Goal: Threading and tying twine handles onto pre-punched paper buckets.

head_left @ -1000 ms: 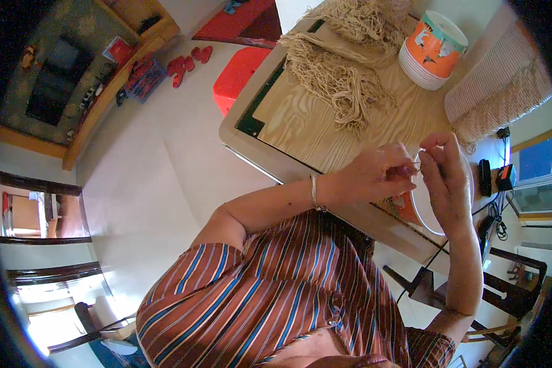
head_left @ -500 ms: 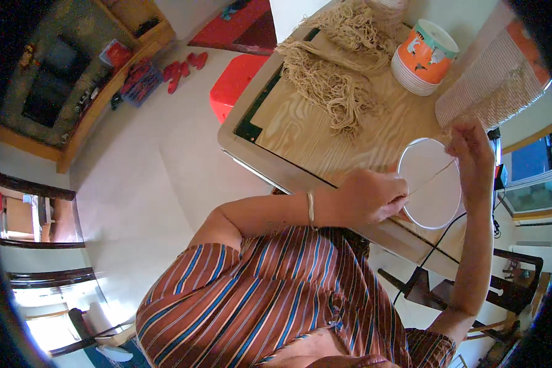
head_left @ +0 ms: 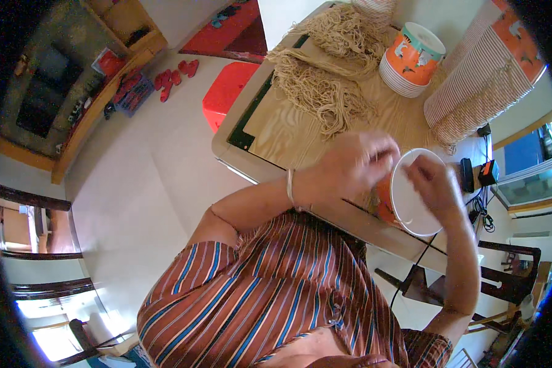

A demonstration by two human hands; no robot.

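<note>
Curled fingers, open tub

My left hand and right hand are hovering apart; blur is hiding whether they're gripping anything. The tub is gaping behind my right fingers, near the table's edge: a wrist bump could be toppling it. Beyond, loose twine is inviting tangles. I'm making out no legible writing.

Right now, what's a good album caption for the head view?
Left hand and right hand, blurred, by an orange tub, with tan yarn and stacked tubs on the table.
</note>
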